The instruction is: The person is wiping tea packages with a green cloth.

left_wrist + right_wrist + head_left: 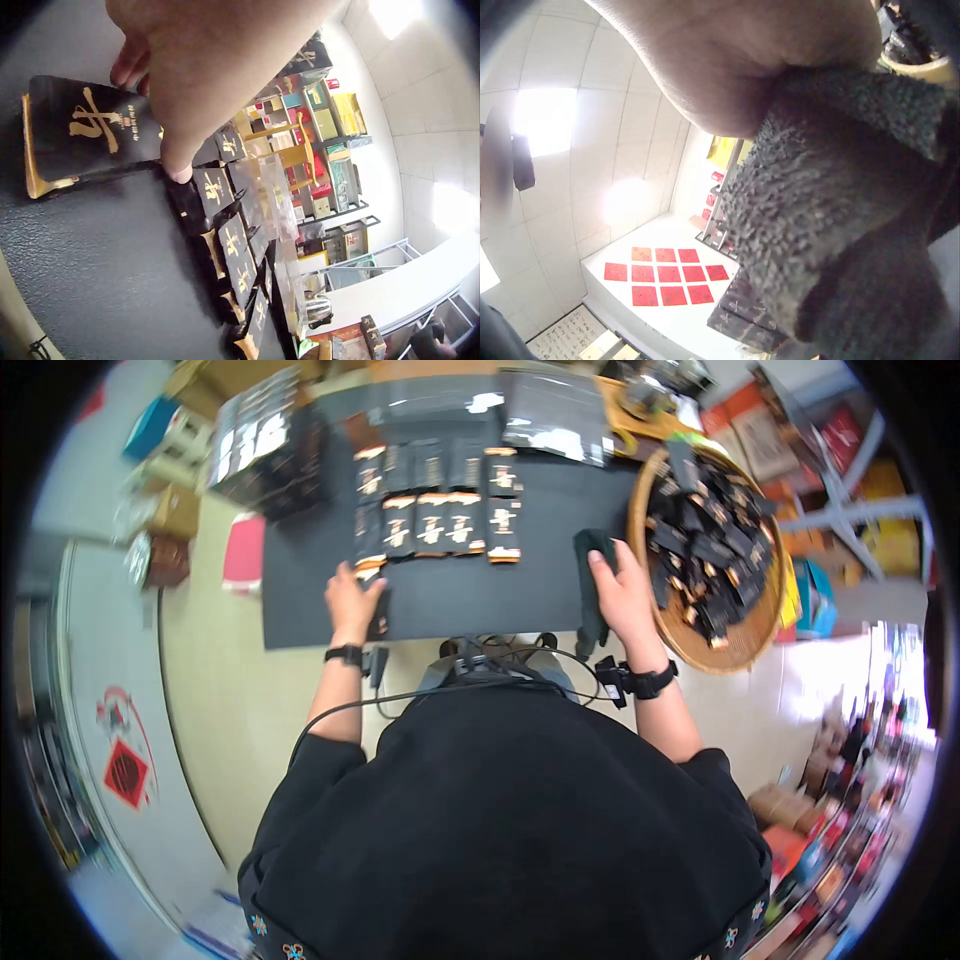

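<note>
My left hand [352,603] is at the near left of the grey table, thumb and fingers on either side of a black packet [86,135] with gold lettering and an orange end. The packet lies flat on the tabletop; part of it is hidden under the hand. Several similar packets [430,523] stand in two rows just beyond. In the right hand [625,598] is a dark, fuzzy cloth [795,202], gripped and hanging in folds by the table's right side. The right fingers are mostly hidden behind the cloth in the right wrist view.
A round wicker basket [640,510] heaped with black packets stands at the right. At the back left rises a stack of dark boxes [265,445]. Clear plastic-covered trays [555,415] lie along the far side. A pink item [243,553] sits at the left edge.
</note>
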`<action>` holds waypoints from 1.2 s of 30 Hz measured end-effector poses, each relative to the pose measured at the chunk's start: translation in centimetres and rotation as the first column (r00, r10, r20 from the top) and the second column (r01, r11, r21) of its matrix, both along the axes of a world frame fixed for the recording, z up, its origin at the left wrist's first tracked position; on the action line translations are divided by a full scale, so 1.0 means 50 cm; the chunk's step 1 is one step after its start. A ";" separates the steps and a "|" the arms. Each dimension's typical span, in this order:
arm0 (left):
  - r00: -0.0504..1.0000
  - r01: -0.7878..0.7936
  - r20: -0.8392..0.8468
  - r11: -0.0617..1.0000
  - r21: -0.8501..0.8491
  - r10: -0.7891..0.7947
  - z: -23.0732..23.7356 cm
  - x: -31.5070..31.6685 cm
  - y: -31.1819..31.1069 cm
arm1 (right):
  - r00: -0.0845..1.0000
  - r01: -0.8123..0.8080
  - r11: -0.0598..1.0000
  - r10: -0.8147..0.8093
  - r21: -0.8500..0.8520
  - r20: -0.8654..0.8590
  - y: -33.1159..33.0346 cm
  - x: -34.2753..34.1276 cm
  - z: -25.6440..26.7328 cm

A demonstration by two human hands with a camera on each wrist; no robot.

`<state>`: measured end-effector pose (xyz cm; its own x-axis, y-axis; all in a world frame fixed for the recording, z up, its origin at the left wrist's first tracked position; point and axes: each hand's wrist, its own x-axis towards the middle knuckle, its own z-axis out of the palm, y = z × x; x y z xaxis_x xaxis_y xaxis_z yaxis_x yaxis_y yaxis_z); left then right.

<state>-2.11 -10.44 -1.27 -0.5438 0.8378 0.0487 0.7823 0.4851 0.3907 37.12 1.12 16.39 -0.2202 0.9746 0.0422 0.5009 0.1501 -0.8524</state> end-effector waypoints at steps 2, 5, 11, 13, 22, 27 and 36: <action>0.983 -0.101 -0.158 0.994 -0.034 0.094 0.027 0.022 0.022 | 0.997 0.077 0.997 -0.077 -0.017 0.003 -0.017 0.051 0.022; 0.982 0.044 -0.187 0.980 0.193 -0.007 0.080 0.079 0.080 | 0.885 0.100 0.964 -0.200 -0.247 -0.421 -0.029 0.152 -0.007; 0.724 0.375 0.415 0.819 0.435 -0.551 0.292 0.424 0.263 | 0.785 0.190 0.924 -0.346 -0.331 -0.513 -0.067 0.348 0.029; 0.624 0.511 0.387 0.729 0.455 -0.679 0.336 0.586 0.311 | 0.784 0.278 0.922 -0.381 -0.270 -0.490 -0.087 0.437 0.026; 0.207 0.963 0.361 0.255 0.090 -0.909 0.303 1.219 0.444 | 0.536 0.598 0.729 -0.673 -0.333 -0.510 -0.258 0.788 0.029; 0.318 0.947 0.210 0.304 -0.101 -0.924 0.132 1.391 0.506 | 0.425 0.700 0.635 -0.738 -0.327 -0.524 -0.340 0.862 0.037; 0.405 0.898 0.527 0.433 -0.077 -0.747 0.133 1.386 0.518 | 0.336 0.730 0.554 -0.801 -0.400 -0.496 -0.392 0.896 0.028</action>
<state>67.20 15.45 5.36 0.5242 0.7934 -0.3095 0.6857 -0.1778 0.7058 81.94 -18.48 17.81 0.6624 0.7067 -0.2484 -0.2294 -0.1243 -0.9654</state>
